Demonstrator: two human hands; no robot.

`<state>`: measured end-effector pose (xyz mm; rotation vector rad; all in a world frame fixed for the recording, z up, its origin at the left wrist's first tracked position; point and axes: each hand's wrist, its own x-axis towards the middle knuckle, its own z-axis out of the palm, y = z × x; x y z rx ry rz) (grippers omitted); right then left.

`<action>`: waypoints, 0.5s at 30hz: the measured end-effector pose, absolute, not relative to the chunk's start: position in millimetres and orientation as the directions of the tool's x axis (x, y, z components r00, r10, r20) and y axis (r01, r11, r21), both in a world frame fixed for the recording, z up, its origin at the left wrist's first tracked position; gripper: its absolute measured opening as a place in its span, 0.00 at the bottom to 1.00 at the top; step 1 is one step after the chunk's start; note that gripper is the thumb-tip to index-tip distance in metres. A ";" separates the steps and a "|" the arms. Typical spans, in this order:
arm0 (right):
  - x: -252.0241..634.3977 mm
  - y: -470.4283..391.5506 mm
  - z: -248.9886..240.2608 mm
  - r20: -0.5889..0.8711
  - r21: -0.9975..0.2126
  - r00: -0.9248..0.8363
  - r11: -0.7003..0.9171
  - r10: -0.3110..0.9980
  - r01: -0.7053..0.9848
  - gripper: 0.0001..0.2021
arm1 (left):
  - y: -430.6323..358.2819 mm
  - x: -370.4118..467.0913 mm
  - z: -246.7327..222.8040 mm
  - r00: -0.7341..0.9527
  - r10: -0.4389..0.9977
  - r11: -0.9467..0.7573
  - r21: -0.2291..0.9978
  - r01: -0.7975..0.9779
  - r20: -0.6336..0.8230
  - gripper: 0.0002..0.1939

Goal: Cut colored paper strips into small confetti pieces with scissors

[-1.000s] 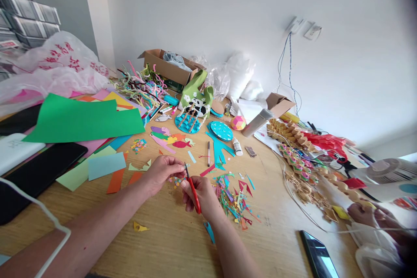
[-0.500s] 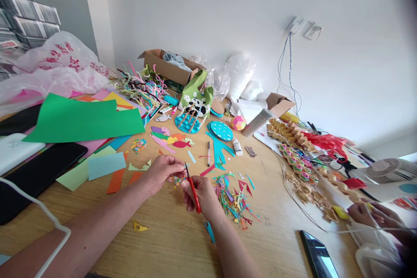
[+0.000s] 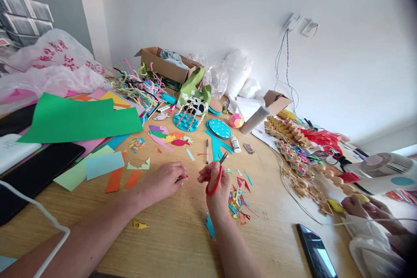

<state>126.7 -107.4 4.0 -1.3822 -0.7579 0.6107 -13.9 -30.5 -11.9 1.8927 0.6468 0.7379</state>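
Red-handled scissors (image 3: 214,181) are in my right hand (image 3: 216,195), their blades pointing up and away over a blue paper cutout (image 3: 221,145). My left hand (image 3: 167,179) is closed just above the table to the left, fingers curled together. Tiny reddish specks show at its fingertips; what it holds is too small to name. Beside my right wrist lies a heap of paper scraps (image 3: 239,202), and a blue scrap (image 3: 209,226) is partly under the wrist. Colourful paper fish (image 3: 180,142) lie beyond my left hand, near a small pile of paper bits (image 3: 137,144).
Green paper (image 3: 74,117) and coloured sheets cover the left side. A craft jellyfish (image 3: 187,120), blue discs (image 3: 219,128), a glue bottle (image 3: 236,144) and a flask (image 3: 256,119) stand or lie behind. At right are a phone (image 3: 316,249), a cable and another person's hands (image 3: 368,210).
My hands have moved apart. The right hand has turned and shifted right with the scissors, away from the left fingertips. The left hand has moved slightly right and down, its fingers curling in.
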 end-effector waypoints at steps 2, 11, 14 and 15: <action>126.3 -106.4 4.3 0.122 -0.991 0.629 0.125 0.768 0.040 0.22 | -29.2 -12.4 -16.8 0.672 0.722 -0.311 0.945 0.103 0.164 0.06; 125.0 -102.2 6.4 0.048 -0.992 0.455 -0.011 0.889 0.128 0.16 | -21.0 -11.2 -5.7 0.668 0.720 0.210 0.977 0.045 -0.186 0.07; 123.5 -101.7 5.8 -0.012 -0.992 0.398 -0.062 0.917 0.113 0.16 | -23.4 -11.8 -1.0 0.687 0.705 0.202 0.979 0.044 -0.176 0.06; 123.0 -101.7 5.9 -0.014 -0.991 0.407 -0.066 0.913 0.115 0.16 | -23.9 -12.0 -0.1 0.687 0.705 0.202 0.978 0.042 -0.175 0.06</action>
